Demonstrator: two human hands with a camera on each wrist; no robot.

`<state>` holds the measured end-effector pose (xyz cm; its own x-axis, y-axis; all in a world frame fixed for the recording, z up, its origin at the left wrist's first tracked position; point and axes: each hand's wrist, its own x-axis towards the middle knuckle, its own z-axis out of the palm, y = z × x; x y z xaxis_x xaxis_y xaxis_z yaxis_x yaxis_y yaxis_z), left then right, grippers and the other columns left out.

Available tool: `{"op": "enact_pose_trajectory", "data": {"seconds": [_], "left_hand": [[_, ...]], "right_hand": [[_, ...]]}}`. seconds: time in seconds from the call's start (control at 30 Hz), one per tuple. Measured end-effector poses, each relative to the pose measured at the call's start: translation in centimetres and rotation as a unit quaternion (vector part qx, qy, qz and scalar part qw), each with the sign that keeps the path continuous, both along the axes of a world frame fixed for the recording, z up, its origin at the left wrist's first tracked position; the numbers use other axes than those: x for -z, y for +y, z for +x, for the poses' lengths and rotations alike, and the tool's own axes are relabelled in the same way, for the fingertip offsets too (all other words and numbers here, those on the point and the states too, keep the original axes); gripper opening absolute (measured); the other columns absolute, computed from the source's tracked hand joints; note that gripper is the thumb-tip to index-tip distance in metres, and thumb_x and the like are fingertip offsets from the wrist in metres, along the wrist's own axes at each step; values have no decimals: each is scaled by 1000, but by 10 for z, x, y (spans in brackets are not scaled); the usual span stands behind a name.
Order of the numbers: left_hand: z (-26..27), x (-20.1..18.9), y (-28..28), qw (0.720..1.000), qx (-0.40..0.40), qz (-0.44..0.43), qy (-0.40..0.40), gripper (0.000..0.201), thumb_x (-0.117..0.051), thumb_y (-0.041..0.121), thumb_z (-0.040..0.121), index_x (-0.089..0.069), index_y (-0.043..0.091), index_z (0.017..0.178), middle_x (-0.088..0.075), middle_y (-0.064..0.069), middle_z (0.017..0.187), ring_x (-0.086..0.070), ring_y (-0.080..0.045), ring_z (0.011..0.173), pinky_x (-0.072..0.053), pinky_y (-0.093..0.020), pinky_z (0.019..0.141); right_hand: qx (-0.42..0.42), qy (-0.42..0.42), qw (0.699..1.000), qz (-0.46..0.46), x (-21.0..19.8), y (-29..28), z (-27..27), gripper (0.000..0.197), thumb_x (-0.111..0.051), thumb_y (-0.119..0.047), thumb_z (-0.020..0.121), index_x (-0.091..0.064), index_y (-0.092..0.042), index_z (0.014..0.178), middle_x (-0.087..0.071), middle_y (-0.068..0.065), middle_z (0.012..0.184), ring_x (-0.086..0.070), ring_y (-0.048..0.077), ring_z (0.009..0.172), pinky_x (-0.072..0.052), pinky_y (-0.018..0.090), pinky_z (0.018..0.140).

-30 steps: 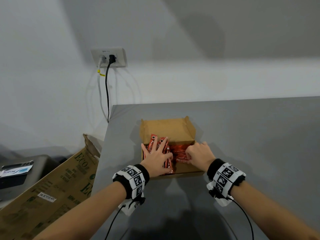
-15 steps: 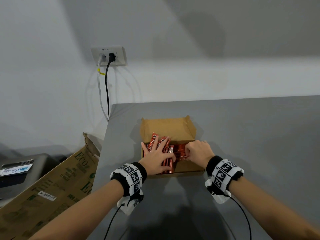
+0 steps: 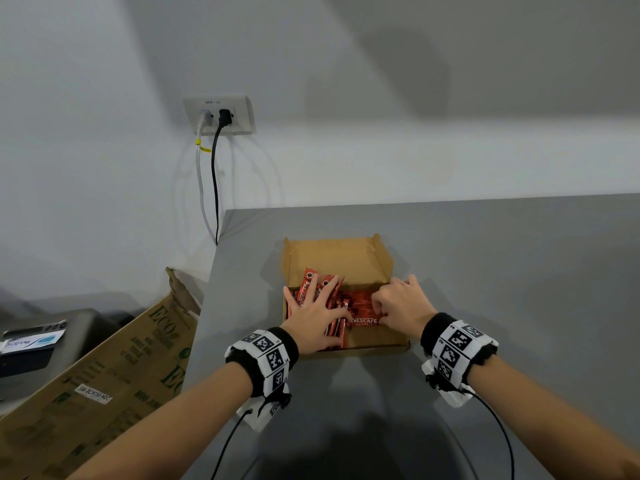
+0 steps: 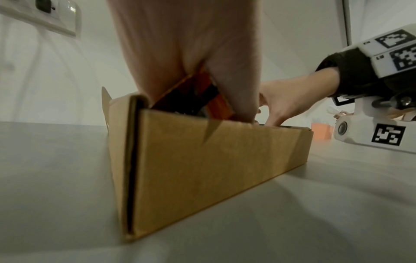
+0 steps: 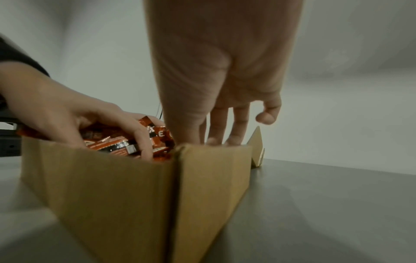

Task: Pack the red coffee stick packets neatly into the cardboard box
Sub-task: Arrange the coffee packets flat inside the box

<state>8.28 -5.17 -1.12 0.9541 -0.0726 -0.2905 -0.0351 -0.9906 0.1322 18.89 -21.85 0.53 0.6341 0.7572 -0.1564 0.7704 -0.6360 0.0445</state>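
1. Compared with a second ago, the right hand (image 3: pixel 403 304) has slid toward the box's right wall and its fingers have gathered tighter on the packets; the left hand (image 3: pixel 313 315) has barely shifted.
2. Left grip: fingers straight and spread, palm down, pressing flat on the left-hand bundle of red coffee stick packets (image 3: pixel 334 306). It curls round nothing. Judged from the pose, it serves as a clamp so the sticks already lined up do not spring out of order.
3. Right grip: fingers bent, pinching at the packets lying crosswise near the box's near edge, one showing its brand lettering. The head view shows knuckles raised and fingertips tucked under; the right wrist view shows fingertips (image 5: pixel 234 140) dipping behind the right wall, so exactly which packet they have cannot be told.
4. Where the packets are: all those in view lie inside the cardboard box (image 3: pixel 337 258), filling its near half. The left ones run front to back, the right ones sideways, overlapping and untidy. The far half of the box floor is bare cardboard.
5. The box sits on the grey worktop (image 3: pixel 502 271) near its left edge, lid flap folded back away from the person, which keeps the opening free for both hands.
6. Likely step in hand: turning or squaring the crosswise packets to match the held row.
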Motion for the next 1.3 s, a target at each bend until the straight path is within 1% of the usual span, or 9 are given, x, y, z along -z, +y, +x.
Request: {"op": "enact_pose_trajectory", "data": {"seconds": [0.1, 0.2, 0.47, 0.67, 0.83, 0.97, 1.07, 1.17, 1.3], "left_hand": [[0, 0, 0, 1000, 0, 2, 1, 43, -58, 46, 87, -44, 37, 128, 16, -1, 157, 23, -38, 140, 2, -79, 97], [0, -1, 0, 1000, 2, 10, 0, 44, -56, 47, 88, -44, 37, 129, 17, -2, 157, 22, -39, 140, 0, -79, 97], [-1, -2, 0, 1000, 3, 13, 3, 44, -56, 47, 88, -43, 37, 129, 17, -3, 157, 21, -40, 140, 0, -79, 98], [-1, -1, 1, 1000, 9, 11, 0, 42, -56, 48, 88, -44, 36, 126, 16, -3, 157, 21, -40, 140, -2, -80, 98], [-2, 1, 2, 1000, 10, 2, -4, 40, -56, 47, 88, -44, 36, 125, 17, -2, 156, 22, -40, 140, -1, -80, 98], [-2, 0, 1, 1000, 9, 12, -7, 47, -54, 48, 88, -40, 32, 130, 18, -3, 156, 21, -39, 140, -1, -80, 98], [-2, 1, 1, 1000, 6, 11, -6, 50, -54, 48, 88, -39, 31, 133, 18, -3, 156, 22, -38, 140, 0, -79, 98], [-2, 2, 2, 1000, 3, 18, -5, 49, -54, 46, 89, -39, 30, 132, 18, -3, 156, 21, -37, 141, 0, -79, 98], [-2, 2, 2, 1000, -3, 10, -2, 48, -55, 42, 89, -41, 28, 132, 18, -2, 156, 22, -37, 141, 2, -78, 98]], "right_hand": [[-2, -20, 1000, -4, 2, -3, -1, 5, -57, -21, 83, -59, -25, 85, -62, -8, 97, -47, 18, 98, -19, 32, 76], [4, -24, 1000, 5, 4, -3, -3, 10, -53, -17, 83, -50, -27, 81, -62, -7, 97, -46, 19, 98, -18, 32, 75], [-3, -6, 1000, 26, 4, -8, -3, 15, -55, -24, 85, -56, -23, 99, -62, -10, 101, -45, 18, 100, -18, 31, 75], [-9, 17, 999, 35, 2, -9, -3, 22, -59, -40, 83, -57, -23, 98, -61, -10, 97, -46, 16, 99, -26, 33, 81], [-18, 22, 995, 97, 1, -6, -10, 25, -55, -47, 86, -57, -22, 89, -56, -12, 85, -49, 14, 92, -24, 29, 76], [-42, 62, 993, 93, 6, 1, -26, 30, -51, -45, 89, -64, -20, 81, -65, -7, 81, -58, 13, 85, -38, 28, 83], [-9, 114, 986, 118, 8, 6, -33, 33, -52, -43, 90, -69, -16, 84, -70, -2, 82, -64, 15, 79, -49, 28, 76], [24, 127, 984, 125, 8, 17, -40, 33, -53, -46, 89, -71, -17, 89, -70, -2, 85, -65, 15, 81, -51, 29, 75], [88, 150, 974, 146, 12, 28, -44, 25, -58, -37, 88, -71, -16, 89, -71, 1, 88, -65, 18, 86, -52, 31, 78]]}}
